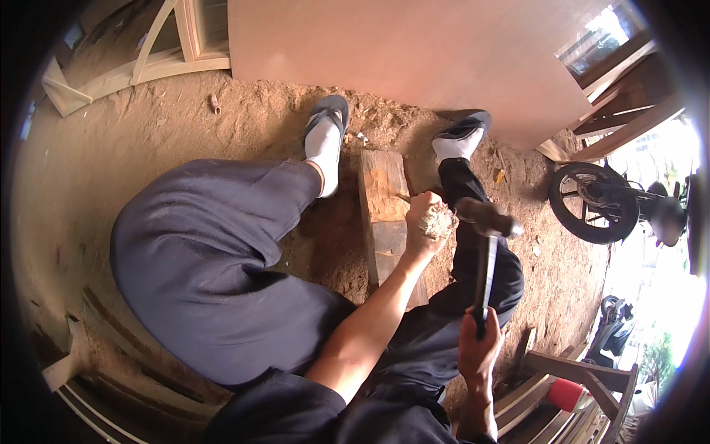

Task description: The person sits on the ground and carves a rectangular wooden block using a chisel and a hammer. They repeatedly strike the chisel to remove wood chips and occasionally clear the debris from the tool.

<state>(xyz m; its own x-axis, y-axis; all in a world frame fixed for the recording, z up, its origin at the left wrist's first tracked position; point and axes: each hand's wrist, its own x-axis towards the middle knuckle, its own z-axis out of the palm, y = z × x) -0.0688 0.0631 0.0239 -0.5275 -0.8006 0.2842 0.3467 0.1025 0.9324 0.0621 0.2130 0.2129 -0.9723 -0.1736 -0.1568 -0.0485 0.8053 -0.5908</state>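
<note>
My left hand (418, 235) is closed round a chisel (438, 222) whose pale handle end is frayed and mushroomed. Its narrow tip pokes out past my fingers, over a thick wooden block (384, 246) on the ground between my feet. Whether the tip touches the wood, I cannot tell. A lighter, cut-looking patch shows on the block's upper part. In my right hand (481, 344) is the dark handle of a hammer (488, 219). The hammer head is raised just right of the chisel's frayed end, apart from it in the picture.
My legs in dark trousers and sandalled feet (324, 137) flank the block. Sawdust and chips cover the earth floor (547, 277). A large reddish-brown panel (399, 59) stands ahead, with wooden frames (194, 41) at far left. A motorcycle wheel (594, 203) is at right; timber and a red container (565, 394) lie lower right.
</note>
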